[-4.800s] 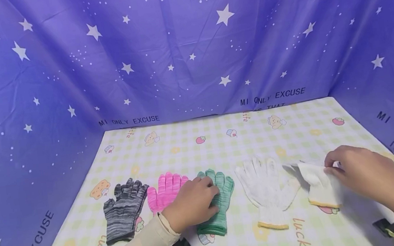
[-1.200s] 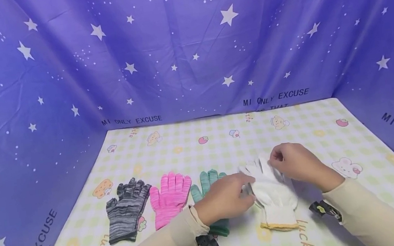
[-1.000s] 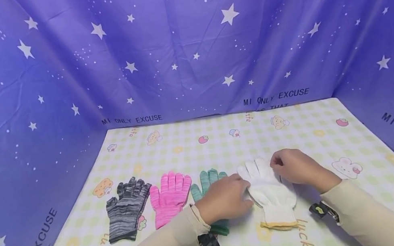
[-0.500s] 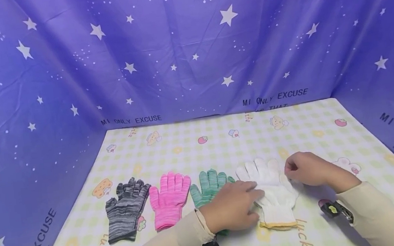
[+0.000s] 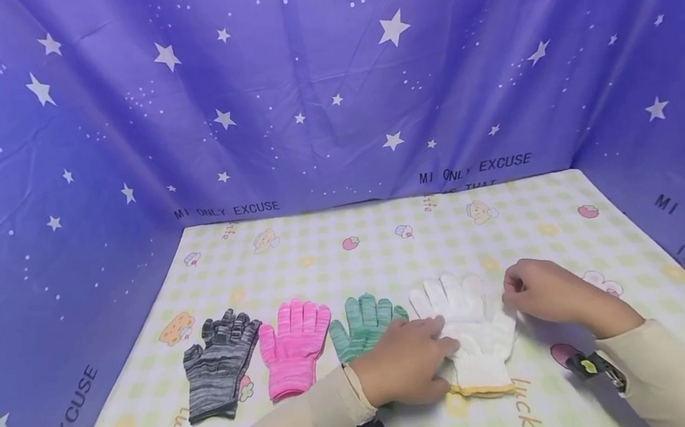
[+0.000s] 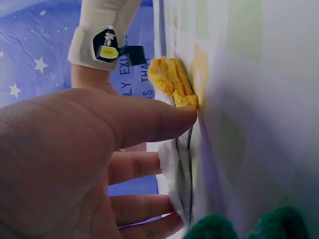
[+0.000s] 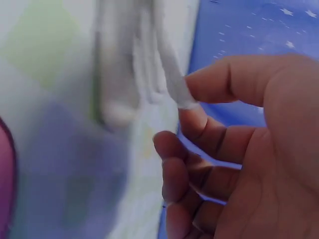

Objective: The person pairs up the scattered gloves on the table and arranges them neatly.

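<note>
White knit gloves (image 5: 479, 356) with a yellow cuff edge lie stacked on the table, fingers pointing away. The left hand (image 5: 407, 362) presses on their left side with fairly straight fingers; in the left wrist view its thumb (image 6: 159, 117) lies beside the yellow cuff (image 6: 172, 79). At the right side, the right hand (image 5: 551, 292) pinches a white glove tip (image 7: 177, 87) between thumb and index finger, with the other fingers curled. A green glove (image 5: 364, 324) lies partly hidden under the left hand. Farther left are a pink glove (image 5: 297, 349) and a grey-black striped glove (image 5: 217, 365).
A checked tablecloth (image 5: 298, 268) with printed cartoon pictures covers the table. Purple star-patterned curtains (image 5: 326, 67) stand along its back and sides. Each wrist wears a black strap, such as the right wrist strap (image 5: 595, 368).
The right hand has brought the separate white glove leftward onto the other, then shifted slightly right along its edge. The left hand has moved right from the green glove to the white ones.
</note>
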`<move>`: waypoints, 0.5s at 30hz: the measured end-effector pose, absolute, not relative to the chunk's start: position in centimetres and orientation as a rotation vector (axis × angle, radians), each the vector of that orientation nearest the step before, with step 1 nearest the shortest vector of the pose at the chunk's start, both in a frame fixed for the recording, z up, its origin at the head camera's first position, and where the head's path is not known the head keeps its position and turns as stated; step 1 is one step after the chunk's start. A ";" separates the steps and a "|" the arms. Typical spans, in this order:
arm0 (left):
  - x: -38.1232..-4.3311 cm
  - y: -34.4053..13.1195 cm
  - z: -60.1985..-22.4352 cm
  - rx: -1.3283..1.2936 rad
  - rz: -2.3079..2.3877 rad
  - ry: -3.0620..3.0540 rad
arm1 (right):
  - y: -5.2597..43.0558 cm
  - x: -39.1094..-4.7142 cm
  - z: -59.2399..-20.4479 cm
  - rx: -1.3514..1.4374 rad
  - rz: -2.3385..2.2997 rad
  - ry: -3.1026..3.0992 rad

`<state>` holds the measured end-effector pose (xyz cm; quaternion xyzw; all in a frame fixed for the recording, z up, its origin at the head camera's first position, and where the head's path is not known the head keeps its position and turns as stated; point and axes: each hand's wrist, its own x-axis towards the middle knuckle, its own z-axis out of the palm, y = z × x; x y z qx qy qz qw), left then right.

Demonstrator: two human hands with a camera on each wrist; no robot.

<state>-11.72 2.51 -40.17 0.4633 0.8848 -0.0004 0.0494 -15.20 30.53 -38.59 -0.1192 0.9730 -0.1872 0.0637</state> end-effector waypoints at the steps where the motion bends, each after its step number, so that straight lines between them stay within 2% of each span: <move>1: -11.8 2.5 -40.1 1.418 -0.005 2.695 | 30.7 -15.0 -38.4 -0.330 -0.556 2.945; 15: -11.8 2.2 -40.2 1.489 0.027 2.676 | 31.2 -13.7 -40.0 -0.316 -0.577 2.875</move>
